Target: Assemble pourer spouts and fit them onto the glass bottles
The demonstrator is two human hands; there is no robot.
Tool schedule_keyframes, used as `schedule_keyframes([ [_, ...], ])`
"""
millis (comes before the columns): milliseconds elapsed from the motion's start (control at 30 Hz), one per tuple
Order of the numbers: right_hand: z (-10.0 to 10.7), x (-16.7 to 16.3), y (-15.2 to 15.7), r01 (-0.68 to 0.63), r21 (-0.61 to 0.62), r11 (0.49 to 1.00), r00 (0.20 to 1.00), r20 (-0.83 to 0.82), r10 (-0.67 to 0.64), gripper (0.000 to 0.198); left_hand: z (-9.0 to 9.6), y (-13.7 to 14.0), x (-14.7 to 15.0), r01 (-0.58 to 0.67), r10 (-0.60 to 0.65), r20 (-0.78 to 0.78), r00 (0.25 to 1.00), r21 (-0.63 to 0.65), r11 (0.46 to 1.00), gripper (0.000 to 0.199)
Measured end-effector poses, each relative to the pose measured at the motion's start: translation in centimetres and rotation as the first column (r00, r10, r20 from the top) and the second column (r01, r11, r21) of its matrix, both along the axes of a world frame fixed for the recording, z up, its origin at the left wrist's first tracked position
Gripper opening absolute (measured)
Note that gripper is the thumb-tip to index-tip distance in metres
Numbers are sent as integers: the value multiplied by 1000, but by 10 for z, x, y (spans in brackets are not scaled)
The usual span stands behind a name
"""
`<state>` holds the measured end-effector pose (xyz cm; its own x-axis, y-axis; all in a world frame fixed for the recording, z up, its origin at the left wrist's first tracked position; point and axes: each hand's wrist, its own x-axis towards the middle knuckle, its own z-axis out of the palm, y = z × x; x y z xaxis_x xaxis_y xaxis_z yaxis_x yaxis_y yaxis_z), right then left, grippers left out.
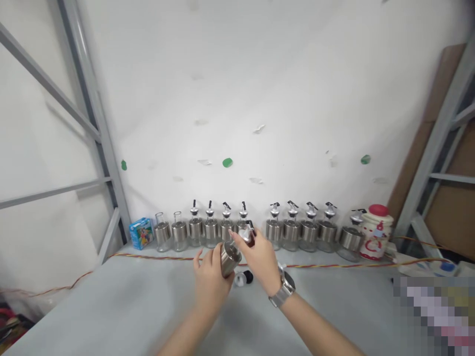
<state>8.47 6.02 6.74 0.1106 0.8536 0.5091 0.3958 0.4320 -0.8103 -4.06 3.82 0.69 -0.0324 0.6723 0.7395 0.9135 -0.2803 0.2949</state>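
My left hand [211,283] is wrapped round a glass oil bottle [230,255] with a steel sleeve, tilted to the right above the table. With my right hand [262,259], wearing a watch, I grip a silver pour spout [245,234] with a black flap at the bottle's neck. Whether the spout is fully seated is hidden by my fingers. Below my hands, a small white and black piece [244,278] lies on the table. Behind stand several similar bottles [292,232] with spouts, plus two bottles [162,235] with bare necks at the left.
A blue picture box [141,233] stands at the row's left end, a cream jar [375,232] with a red lid at its right. A twisted red-yellow wire [319,265] crosses the grey table [156,301]. Metal frame posts [107,163] rise at both sides before the white wall.
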Motion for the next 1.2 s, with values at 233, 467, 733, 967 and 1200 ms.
schedule_keyframes([
  [233, 4, 7, 7, 19, 56, 998, 998, -57, -16, 31, 0, -9, 15, 189, -162, 196, 967, -125, 974, 50],
  [467, 18, 38, 19, -466, -26, 884, 868, -209, 451, 28, 21, -24, 21, 912, -300, 902, 311, -195, 360, 50],
  [733, 31, 36, 8, -617, 114, 779, 586, -594, 551, 26, 21, -16, 3, 966, -105, 987, -118, 89, -244, 52],
  [967, 21, 55, 20, -504, -177, 846, 839, -334, 430, 32, 29, -13, -4, 951, -200, 935, -293, 307, 44, 45],
  [1200, 8, 21, 8, -435, -511, 741, 749, 251, 613, 61, 12, -7, -4, 887, 14, 912, -410, 395, 238, 45],
])
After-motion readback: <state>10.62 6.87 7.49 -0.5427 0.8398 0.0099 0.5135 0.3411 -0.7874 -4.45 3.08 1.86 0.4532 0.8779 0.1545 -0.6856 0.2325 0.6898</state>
